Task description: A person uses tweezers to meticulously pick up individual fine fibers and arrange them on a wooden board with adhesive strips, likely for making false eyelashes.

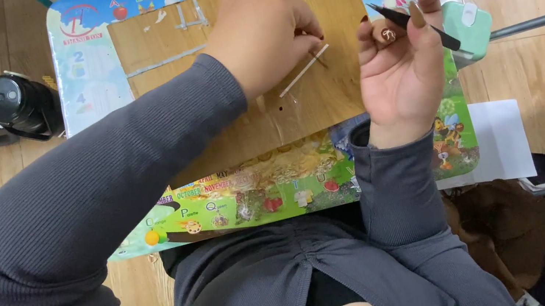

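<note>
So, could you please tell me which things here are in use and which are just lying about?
In use:
left hand on thin white stick
right hand holding black tweezers
wooden board
colourful table

Lying about:
black flask
green case
white paper

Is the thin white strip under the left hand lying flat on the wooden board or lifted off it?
Flat, as far as visible: the white strip lies along the wooden board; the left hand covers its upper end.

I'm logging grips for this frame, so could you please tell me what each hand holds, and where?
The right hand pinches thin black tweezers near their middle. The left hand fingers one end of a slim pale stick lying on the wooden board.
</note>
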